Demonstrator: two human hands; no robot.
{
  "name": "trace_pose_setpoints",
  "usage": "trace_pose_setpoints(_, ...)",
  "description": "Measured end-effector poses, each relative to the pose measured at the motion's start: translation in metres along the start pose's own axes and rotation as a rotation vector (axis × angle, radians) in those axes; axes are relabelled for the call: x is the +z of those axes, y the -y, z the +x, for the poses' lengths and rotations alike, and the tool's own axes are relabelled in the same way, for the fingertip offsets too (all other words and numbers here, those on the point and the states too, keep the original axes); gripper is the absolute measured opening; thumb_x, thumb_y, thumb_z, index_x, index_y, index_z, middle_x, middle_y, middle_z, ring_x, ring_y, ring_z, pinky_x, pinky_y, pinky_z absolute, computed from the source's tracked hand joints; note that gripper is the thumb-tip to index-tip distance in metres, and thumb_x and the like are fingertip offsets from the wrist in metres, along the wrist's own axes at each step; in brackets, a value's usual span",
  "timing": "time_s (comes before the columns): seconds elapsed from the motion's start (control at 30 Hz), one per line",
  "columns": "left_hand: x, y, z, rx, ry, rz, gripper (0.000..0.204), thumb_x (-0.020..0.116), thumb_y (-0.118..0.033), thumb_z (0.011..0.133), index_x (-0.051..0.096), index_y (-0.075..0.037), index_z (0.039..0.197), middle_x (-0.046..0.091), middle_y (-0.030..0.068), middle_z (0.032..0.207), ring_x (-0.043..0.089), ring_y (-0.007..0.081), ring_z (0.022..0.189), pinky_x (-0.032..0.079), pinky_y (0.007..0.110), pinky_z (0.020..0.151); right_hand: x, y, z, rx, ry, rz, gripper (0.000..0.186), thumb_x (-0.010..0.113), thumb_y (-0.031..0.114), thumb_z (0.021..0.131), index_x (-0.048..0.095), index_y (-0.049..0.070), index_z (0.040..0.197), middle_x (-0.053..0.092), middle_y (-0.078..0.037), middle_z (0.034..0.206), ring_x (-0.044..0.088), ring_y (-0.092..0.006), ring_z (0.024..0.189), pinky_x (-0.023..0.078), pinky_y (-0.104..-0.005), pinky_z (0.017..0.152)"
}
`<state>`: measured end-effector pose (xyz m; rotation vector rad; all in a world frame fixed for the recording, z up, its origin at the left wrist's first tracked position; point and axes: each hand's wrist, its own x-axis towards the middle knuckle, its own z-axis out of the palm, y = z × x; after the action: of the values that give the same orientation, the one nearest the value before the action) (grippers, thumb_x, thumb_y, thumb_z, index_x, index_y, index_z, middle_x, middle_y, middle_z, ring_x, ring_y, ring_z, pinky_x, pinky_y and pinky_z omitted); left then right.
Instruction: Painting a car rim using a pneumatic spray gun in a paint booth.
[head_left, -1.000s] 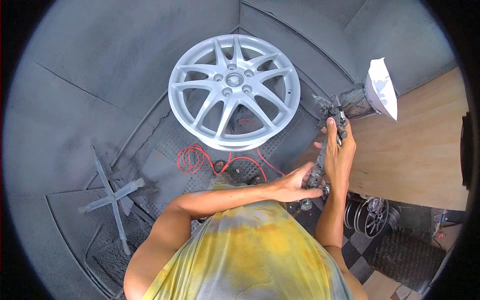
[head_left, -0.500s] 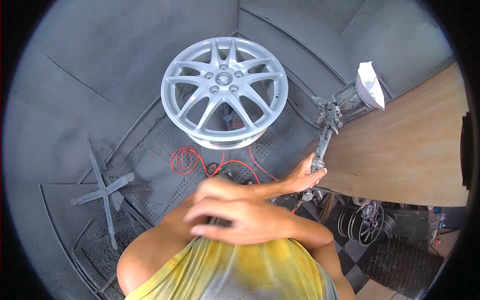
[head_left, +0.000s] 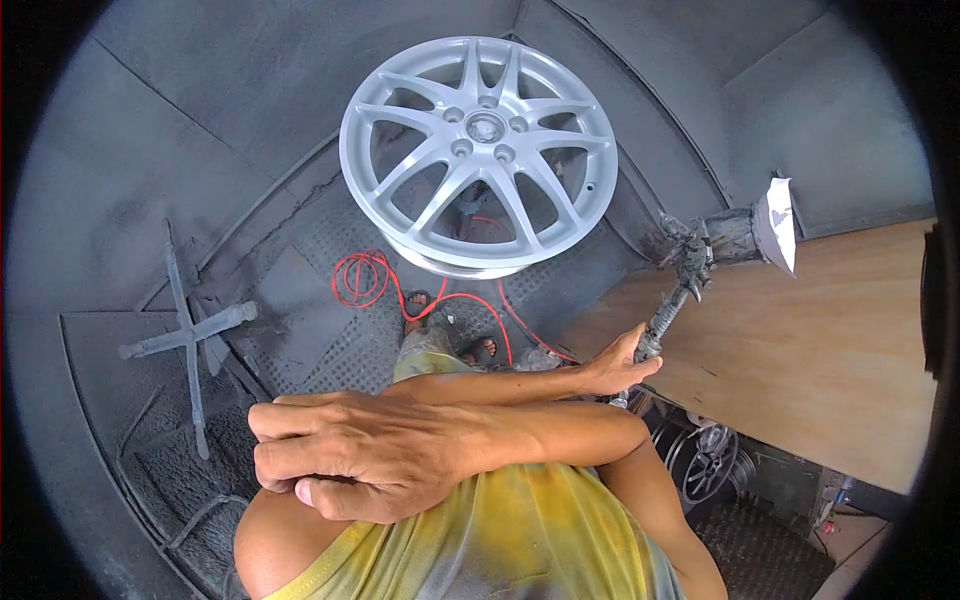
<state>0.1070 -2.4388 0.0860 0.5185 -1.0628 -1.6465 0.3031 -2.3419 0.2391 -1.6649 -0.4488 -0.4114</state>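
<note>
My left hand (head_left: 622,362) reaches out to the right, its fingers closed around the handle of a paint-crusted spray gun (head_left: 692,268). On the gun's dark cup sits a piece of white paper (head_left: 782,228). My right arm crosses over the left one. The right hand (head_left: 365,455) lies on my left upper arm, fingers bent against it; their tips are partly hidden. Ahead of me, raised above the floor, is a silver alloy wheel (head_left: 462,190) with paired spokes, face up. Neither hand touches it. Its support is mostly hidden beneath.
A red hose (head_left: 365,282) lies coiled on the textured floor near my feet. Left of it stands a grey cross-shaped frame (head_left: 190,335). A wooden panel (head_left: 800,345) borders the right side, with more wheels (head_left: 708,465) beyond it. Grey walls (head_left: 240,80) enclose the space.
My right hand has moved left and come to rest on my left upper arm. The view has shifted, so the wheel appears higher and further right. The left hand still holds the spray gun.
</note>
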Motion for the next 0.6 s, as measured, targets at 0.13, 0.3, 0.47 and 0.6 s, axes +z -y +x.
trace_pose_setpoints(0.13, -0.013, 0.004, 0.003, -0.012, 0.032, 0.008, 0.039, 0.066, -0.015, 0.1, 0.045, -0.001, 0.13, 0.052, -0.0015, 0.085, 0.049, 0.0049, 0.065, 0.044, 0.026, 0.053, -0.008, -0.011, 0.014, 0.004, -0.027, 0.072, 0.018, 0.053, 0.019, 0.085, 0.05, 0.002, 0.086, 0.044, -0.014, 0.087, 0.049, -0.034, 0.08, 0.041, -0.0471, 0.073)
trace_pose_setpoints(0.3, -0.034, 0.004, 0.008, 0.146, 0.024, 0.118, 0.041, 0.067, -0.018, 0.099, 0.048, 0.0, 0.13, 0.054, 0.0023, 0.089, 0.051, 0.0113, 0.077, 0.049, 0.032, 0.068, -0.035, -0.017, 0.021, 0.011, 0.065, -0.022, 0.02, 0.055, 0.021, 0.085, 0.051, 0.002, 0.081, 0.046, -0.014, 0.083, 0.049, -0.0335, 0.078, 0.041, -0.0472, 0.071)
trace_pose_setpoints(0.47, -0.054, -0.002, 0.01, 0.121, 0.056, 0.175, 0.045, 0.068, -0.021, 0.097, 0.05, 0.002, 0.132, 0.057, 0.006, 0.094, 0.052, 0.0174, 0.085, 0.049, 0.037, 0.082, -0.052, -0.016, 0.032, 0.039, -0.027, -0.161, 0.014, 0.058, 0.016, 0.082, 0.052, 0.003, 0.083, 0.047, -0.013, 0.089, 0.049, -0.0331, 0.08, 0.042, -0.0476, 0.073)
trace_pose_setpoints(0.6, -0.062, -0.009, 0.008, 0.066, 0.139, 0.161, 0.046, 0.067, -0.02, 0.097, 0.049, 0.002, 0.133, 0.056, 0.0055, 0.095, 0.051, 0.0154, 0.085, 0.049, 0.036, 0.079, -0.058, -0.03, 0.053, -0.095, -0.153, -0.112, 0.014, 0.058, 0.016, 0.079, 0.053, 0.003, 0.084, 0.046, -0.013, 0.091, 0.05, -0.033, 0.081, 0.043, -0.0476, 0.072)
